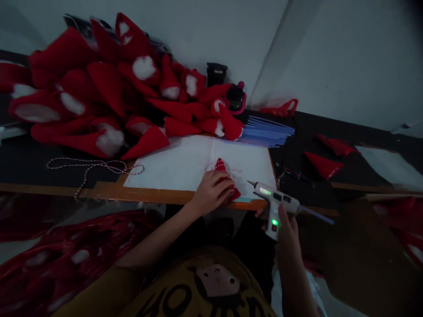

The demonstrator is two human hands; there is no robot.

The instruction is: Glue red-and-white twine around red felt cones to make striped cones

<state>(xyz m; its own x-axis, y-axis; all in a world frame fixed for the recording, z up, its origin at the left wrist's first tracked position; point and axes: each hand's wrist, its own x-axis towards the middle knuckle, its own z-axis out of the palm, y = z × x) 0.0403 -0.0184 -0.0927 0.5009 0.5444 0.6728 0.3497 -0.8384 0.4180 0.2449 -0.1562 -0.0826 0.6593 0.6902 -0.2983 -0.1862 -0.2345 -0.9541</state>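
A small red felt cone [220, 165] with red-and-white cord around it lies on the white sheet [165, 165], near the table's front edge. My left hand [213, 191] is closed over its middle, so only its tip and its wide end show. In my right hand [287, 224] is a white glue gun [276, 198], gripped by its handle, with a green light glowing. The gun's nozzle points left toward the cone and does not touch it. A bluish glue stick [317, 215] sticks out of the gun's back end.
Many red felt cones stuffed with white filling [109, 83] are piled at the back left. Bluish glue sticks [264, 131] lie behind the sheet. A loop of striped cord [89, 165] rests at the left. Flat red felt pieces [322, 165] lie at the right.
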